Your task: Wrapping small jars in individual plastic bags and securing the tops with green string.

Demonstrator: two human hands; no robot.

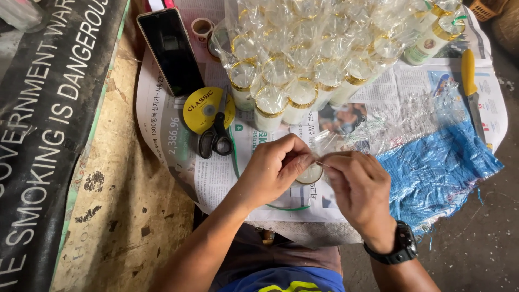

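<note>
My left hand [273, 167] and my right hand [359, 186] meet over a small round gold-rimmed container [311, 176] on a newspaper sheet [216, 173]. Both pinch a thin strand or strip of clear wrap stretched between their fingertips, right above the container. A black watch sits on my right wrist. Just beyond the hands lie several small white bottles with gold bands [286, 103], each wrapped in clear plastic, heaped together.
Black-handled scissors [215, 138] rest on a yellow disc [204, 108], beside a dark phone [172, 51]. A yellow-handled knife [471, 92] lies at the right, above a blue woven sheet [438, 173]. A tape roll [203, 27] sits at the back. A black banner [43, 135] covers the left.
</note>
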